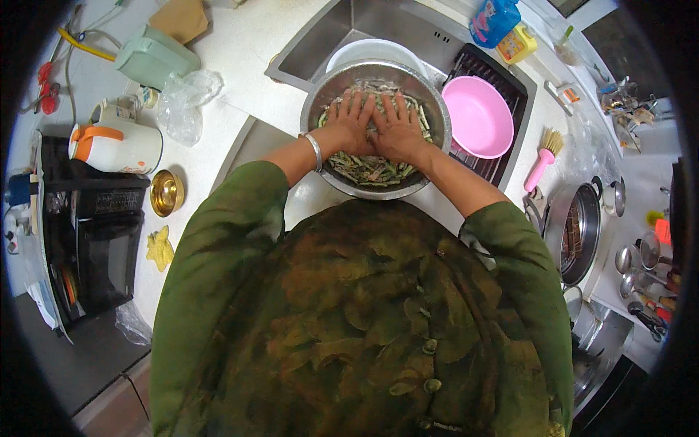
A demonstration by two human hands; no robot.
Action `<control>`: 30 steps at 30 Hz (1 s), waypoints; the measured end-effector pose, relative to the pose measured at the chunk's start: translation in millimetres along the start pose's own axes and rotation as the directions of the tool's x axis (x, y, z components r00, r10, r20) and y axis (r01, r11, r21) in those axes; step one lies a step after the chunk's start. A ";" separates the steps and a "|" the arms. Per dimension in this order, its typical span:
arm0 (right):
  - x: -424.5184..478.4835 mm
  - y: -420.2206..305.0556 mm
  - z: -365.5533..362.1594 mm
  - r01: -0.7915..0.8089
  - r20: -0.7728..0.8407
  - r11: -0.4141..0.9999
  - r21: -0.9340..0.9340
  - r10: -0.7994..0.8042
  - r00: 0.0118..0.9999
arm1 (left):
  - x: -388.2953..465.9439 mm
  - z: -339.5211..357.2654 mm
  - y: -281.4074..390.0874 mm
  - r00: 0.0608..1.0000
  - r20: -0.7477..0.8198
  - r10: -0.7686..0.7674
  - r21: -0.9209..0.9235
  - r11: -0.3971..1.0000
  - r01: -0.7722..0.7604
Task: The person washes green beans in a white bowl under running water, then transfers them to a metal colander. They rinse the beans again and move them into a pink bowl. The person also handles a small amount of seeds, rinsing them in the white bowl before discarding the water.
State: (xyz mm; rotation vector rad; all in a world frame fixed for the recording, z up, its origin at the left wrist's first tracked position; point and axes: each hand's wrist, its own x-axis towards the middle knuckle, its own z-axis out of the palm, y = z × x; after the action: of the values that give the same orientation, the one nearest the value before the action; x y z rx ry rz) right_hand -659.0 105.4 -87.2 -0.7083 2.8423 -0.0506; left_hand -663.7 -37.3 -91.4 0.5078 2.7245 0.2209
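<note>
In front of me a stainless steel bowl [322, 98] rests at the sink's near edge. It holds cut green vegetable strips [371, 170] that look coated with a pale powder. Both my palms lie flat on the strips, side by side, fingers pointing away from me. My left hand [352, 123], with a silver bangle [312, 150] on its wrist, presses on the left part. On the right part lies my right hand [398, 128], its fingers slightly spread. The hands meet near the thumbs and hide the middle of the strips.
A white basin [377, 48] sits in the steel sink [401, 22] behind the bowl. To the right, a pink basin [478, 117] stands on a black rack [505, 82]. A pink-handled brush [540, 161] and a large pan [573, 235] lie farther right. Leftward are a thermos jug [123, 147] and a gold-coloured bowl [166, 193].
</note>
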 end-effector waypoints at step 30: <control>9.8 19.7 -45.9 -0.192 0.191 -0.011 0.981 0.171 0.966 | 4.6 -35.4 -13.9 0.999 -0.039 -0.013 -0.993 0.109 -0.037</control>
State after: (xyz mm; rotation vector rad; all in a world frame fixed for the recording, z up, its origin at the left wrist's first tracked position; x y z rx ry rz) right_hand -686.3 117.4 -45.9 0.0800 1.8949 -1.8253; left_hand -685.3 -51.4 -63.1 0.0555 1.8317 1.9380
